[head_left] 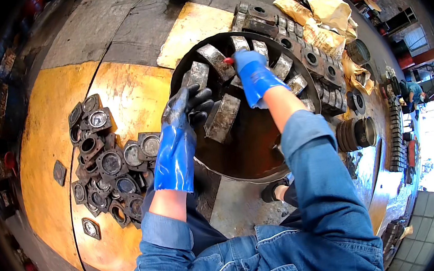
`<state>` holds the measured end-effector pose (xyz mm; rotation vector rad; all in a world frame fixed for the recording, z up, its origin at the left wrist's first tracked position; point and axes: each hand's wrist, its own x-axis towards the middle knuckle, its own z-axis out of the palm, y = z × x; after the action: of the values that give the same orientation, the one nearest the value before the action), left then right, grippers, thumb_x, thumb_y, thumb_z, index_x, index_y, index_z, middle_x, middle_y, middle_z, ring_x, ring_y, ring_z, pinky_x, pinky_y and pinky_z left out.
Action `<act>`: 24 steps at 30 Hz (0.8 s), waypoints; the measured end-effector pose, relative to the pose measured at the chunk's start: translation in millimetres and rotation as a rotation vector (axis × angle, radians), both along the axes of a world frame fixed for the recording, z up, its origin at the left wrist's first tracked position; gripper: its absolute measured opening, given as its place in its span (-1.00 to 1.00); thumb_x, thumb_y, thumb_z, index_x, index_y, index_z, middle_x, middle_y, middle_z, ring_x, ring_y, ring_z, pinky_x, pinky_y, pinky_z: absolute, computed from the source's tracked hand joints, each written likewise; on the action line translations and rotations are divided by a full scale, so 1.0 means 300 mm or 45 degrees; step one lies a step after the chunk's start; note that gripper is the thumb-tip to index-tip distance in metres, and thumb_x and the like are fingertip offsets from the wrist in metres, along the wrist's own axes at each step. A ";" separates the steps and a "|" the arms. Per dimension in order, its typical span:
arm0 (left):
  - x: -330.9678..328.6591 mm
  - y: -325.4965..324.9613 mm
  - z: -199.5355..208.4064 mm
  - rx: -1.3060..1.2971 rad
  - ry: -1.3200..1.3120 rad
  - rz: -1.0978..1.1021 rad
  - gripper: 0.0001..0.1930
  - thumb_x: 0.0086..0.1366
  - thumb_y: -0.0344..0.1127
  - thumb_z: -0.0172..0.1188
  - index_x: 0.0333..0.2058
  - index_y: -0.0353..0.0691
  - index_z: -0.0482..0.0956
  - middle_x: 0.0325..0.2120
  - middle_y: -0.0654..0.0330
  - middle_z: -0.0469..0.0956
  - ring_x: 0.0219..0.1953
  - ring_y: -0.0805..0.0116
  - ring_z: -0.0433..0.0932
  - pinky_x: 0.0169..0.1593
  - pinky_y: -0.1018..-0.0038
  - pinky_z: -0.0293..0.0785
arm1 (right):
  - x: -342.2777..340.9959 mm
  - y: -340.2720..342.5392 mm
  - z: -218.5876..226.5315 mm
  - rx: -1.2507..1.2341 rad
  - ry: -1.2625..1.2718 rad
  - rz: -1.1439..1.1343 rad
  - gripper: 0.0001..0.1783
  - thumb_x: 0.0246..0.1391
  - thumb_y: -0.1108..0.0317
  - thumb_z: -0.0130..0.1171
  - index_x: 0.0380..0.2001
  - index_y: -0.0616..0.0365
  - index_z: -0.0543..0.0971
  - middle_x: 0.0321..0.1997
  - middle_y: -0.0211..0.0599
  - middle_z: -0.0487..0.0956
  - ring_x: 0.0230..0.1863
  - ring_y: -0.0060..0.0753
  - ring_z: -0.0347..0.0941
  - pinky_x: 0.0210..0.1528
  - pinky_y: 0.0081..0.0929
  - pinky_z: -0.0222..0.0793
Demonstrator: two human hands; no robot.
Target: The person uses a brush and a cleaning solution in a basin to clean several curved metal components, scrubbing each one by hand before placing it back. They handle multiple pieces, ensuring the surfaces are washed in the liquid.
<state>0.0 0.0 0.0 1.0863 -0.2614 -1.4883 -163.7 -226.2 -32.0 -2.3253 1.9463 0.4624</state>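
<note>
A large round dark metal tub (262,177) stands before me, with murky brown liquid at its near side. Several grimy metal blocks (223,118) lie in it, mostly along the far and right parts. My right hand (254,73), in a blue rubber glove, is closed over the blocks around a tool whose red end (228,60) sticks out to the left; the rest of that tool is hidden. At the tub's left rim, my left hand (188,107) wears a blue glove blackened at the fingers. Its fingers are apart and partly bent beside a block, holding nothing visible.
Left of the tub, a heap of square metal parts with round openings (111,163) lies on yellowish boards (46,130). Rows of metal blocks (313,60), torn paper sacks (326,28) and metal rings (364,132) stand at right. A person (413,92) is far right.
</note>
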 end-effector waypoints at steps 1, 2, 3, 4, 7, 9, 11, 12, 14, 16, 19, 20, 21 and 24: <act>-0.006 -0.009 0.016 -0.003 0.034 0.003 -0.47 0.44 0.05 0.01 0.19 -0.23 0.39 0.00 -0.02 0.61 -0.16 0.17 0.67 -0.25 0.45 0.52 | -0.056 0.016 0.067 -0.038 -0.080 -0.037 -0.48 0.03 0.02 0.32 0.05 -0.06 0.60 -0.01 -0.09 0.66 0.05 -0.08 0.59 0.12 -0.24 0.49; -0.020 -0.012 0.018 0.009 0.075 0.007 -0.49 0.45 0.02 0.00 0.18 -0.23 0.39 0.00 -0.02 0.61 -0.17 0.18 0.67 -0.24 0.46 0.52 | -0.128 0.037 0.125 0.014 -0.288 0.025 -0.53 0.00 0.03 0.35 -0.03 -0.02 0.62 -0.07 -0.06 0.67 -0.02 0.01 0.60 0.07 -0.25 0.50; 0.013 -0.025 0.027 -0.083 0.108 0.005 -0.50 0.45 0.01 0.00 0.17 -0.23 0.40 -0.03 -0.02 0.62 -0.18 0.19 0.66 -0.30 0.49 0.51 | -0.160 0.084 0.207 -0.194 -0.543 0.060 -0.58 0.06 0.16 0.30 -0.03 0.10 0.61 -0.07 -0.02 0.67 -0.05 -0.08 0.62 0.05 -0.28 0.50; 0.019 -0.038 0.009 -0.121 0.164 -0.013 -0.51 0.45 0.00 0.01 0.16 -0.23 0.40 -0.05 -0.01 0.63 -0.19 0.20 0.66 -0.35 0.52 0.50 | -0.224 0.150 0.245 -0.289 -0.780 -0.003 -0.63 0.07 0.20 0.34 -0.08 0.11 0.62 -0.18 -0.08 0.69 -0.15 -0.20 0.64 -0.05 -0.32 0.53; 0.016 -0.030 -0.031 -0.096 0.317 -0.003 -0.54 0.44 -0.03 0.06 0.15 -0.20 0.36 -0.06 -0.03 0.61 -0.25 0.21 0.63 -0.42 0.58 0.51 | -0.499 0.252 0.196 0.154 -1.552 -0.240 -0.85 0.19 0.31 0.25 -0.24 0.15 0.64 -0.30 -0.36 0.68 -0.35 -0.51 0.59 -0.37 -0.54 0.47; 0.059 0.009 -0.044 -0.109 0.343 0.048 -0.54 0.45 -0.02 0.04 0.16 -0.18 0.35 -0.03 -0.05 0.59 -0.26 0.19 0.63 -0.39 0.56 0.53 | -0.459 0.495 0.282 0.337 -1.786 -0.454 -0.76 0.18 0.32 0.26 -0.15 0.22 0.64 -0.28 -0.28 0.68 -0.39 -0.50 0.59 -0.38 -0.59 0.48; 0.050 0.005 -0.037 -0.164 0.325 0.022 -0.54 0.46 -0.02 0.01 0.16 -0.20 0.35 0.00 -0.07 0.58 -0.24 0.17 0.63 -0.35 0.53 0.56 | -0.542 0.594 0.193 0.503 -2.045 -0.522 -0.72 0.20 0.35 0.23 -0.08 0.29 0.61 -0.25 -0.26 0.68 -0.39 -0.51 0.59 -0.35 -0.60 0.49; 0.042 0.011 -0.034 -0.160 0.314 0.029 -0.54 0.46 -0.02 0.00 0.17 -0.21 0.35 0.01 -0.07 0.58 -0.24 0.16 0.64 -0.35 0.53 0.56 | -0.554 0.651 0.143 0.509 -2.096 -0.586 -0.73 0.21 0.37 0.21 -0.08 0.30 0.60 -0.24 -0.25 0.67 -0.39 -0.50 0.59 -0.34 -0.62 0.50; 0.035 0.018 -0.024 -0.128 0.242 0.044 -0.51 0.47 0.00 -0.01 0.19 -0.20 0.36 0.04 -0.04 0.58 -0.19 0.17 0.65 -0.33 0.55 0.55 | -0.527 0.736 0.053 0.496 -2.203 -0.650 -0.75 0.21 0.40 0.19 -0.10 0.31 0.59 -0.24 -0.25 0.66 -0.39 -0.48 0.60 -0.33 -0.60 0.52; 0.040 0.035 -0.020 -0.118 0.196 0.020 -0.51 0.47 0.01 -0.01 0.20 -0.19 0.38 0.05 -0.01 0.58 -0.16 0.18 0.65 -0.32 0.57 0.54 | -0.467 0.778 -0.022 0.513 -2.129 -0.786 -0.80 0.16 0.44 0.23 -0.17 0.27 0.62 -0.30 -0.30 0.66 -0.41 -0.50 0.58 -0.32 -0.57 0.51; -0.003 0.021 -0.004 -0.132 0.204 -0.022 -0.50 0.46 0.04 0.00 0.20 -0.16 0.41 0.06 0.04 0.58 -0.12 0.20 0.65 -0.31 0.58 0.53 | -0.452 0.762 -0.200 0.488 -1.505 -0.622 -0.85 0.15 0.42 0.27 -0.22 0.19 0.68 -0.40 -0.38 0.67 -0.39 -0.55 0.56 -0.31 -0.60 0.48; -0.016 0.011 -0.015 -0.155 0.221 -0.029 -0.51 0.46 0.04 0.00 0.20 -0.15 0.41 0.06 0.04 0.59 -0.12 0.21 0.65 -0.32 0.58 0.53 | -0.488 0.763 -0.253 0.558 -1.384 -0.580 -0.89 0.02 0.39 0.36 -0.36 0.16 0.69 -0.50 -0.45 0.64 -0.42 -0.61 0.50 -0.35 -0.53 0.46; 0.019 0.032 -0.028 -0.161 0.208 -0.003 -0.51 0.46 0.04 0.01 0.19 -0.15 0.41 0.05 0.04 0.59 -0.13 0.21 0.65 -0.32 0.58 0.53 | -0.449 0.793 -0.226 0.625 -1.406 -0.551 -0.87 0.02 0.37 0.37 -0.35 0.17 0.69 -0.48 -0.46 0.64 -0.42 -0.60 0.50 -0.34 -0.50 0.46; 0.031 0.029 -0.028 -0.152 0.266 0.000 -0.54 0.45 0.02 0.04 0.17 -0.14 0.43 0.04 0.05 0.59 -0.15 0.20 0.65 -0.32 0.56 0.54 | -0.452 0.770 -0.111 0.504 -1.625 -0.616 -0.88 0.03 0.43 0.37 -0.32 0.17 0.69 -0.45 -0.43 0.65 -0.38 -0.59 0.53 -0.29 -0.53 0.49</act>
<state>9.3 8.8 -8.4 0.8291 -0.2010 -1.5524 -299.2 4.9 -65.3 -1.2082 1.4072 -0.5223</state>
